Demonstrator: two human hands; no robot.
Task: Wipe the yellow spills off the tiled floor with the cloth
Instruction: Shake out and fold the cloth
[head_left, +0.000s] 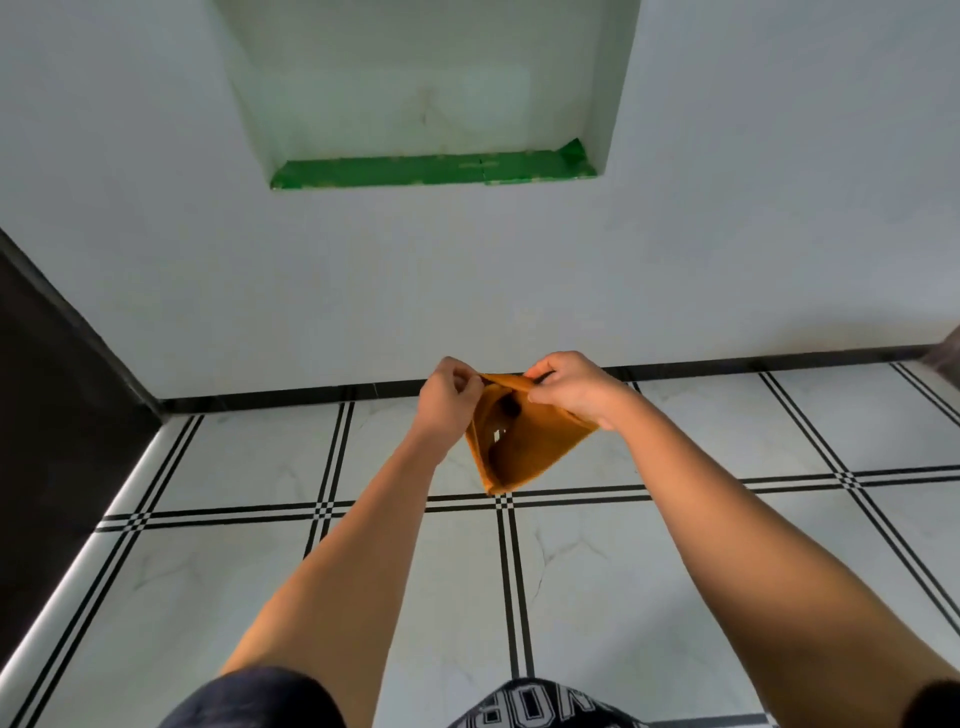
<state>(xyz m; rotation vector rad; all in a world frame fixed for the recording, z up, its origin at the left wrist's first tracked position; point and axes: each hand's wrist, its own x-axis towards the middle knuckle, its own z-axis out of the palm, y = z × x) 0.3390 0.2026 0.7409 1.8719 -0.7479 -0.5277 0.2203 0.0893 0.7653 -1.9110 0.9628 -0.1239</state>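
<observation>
Head view: left hand and right hand each pinch the top edge of the cloth, which looks light and floppy, so bunching it would probably help.

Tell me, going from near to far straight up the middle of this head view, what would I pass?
Printed dark clothing → tiled floor → orange cloth held up by left hand and right hand → black skirting → white wall → green-floored niche.
</observation>
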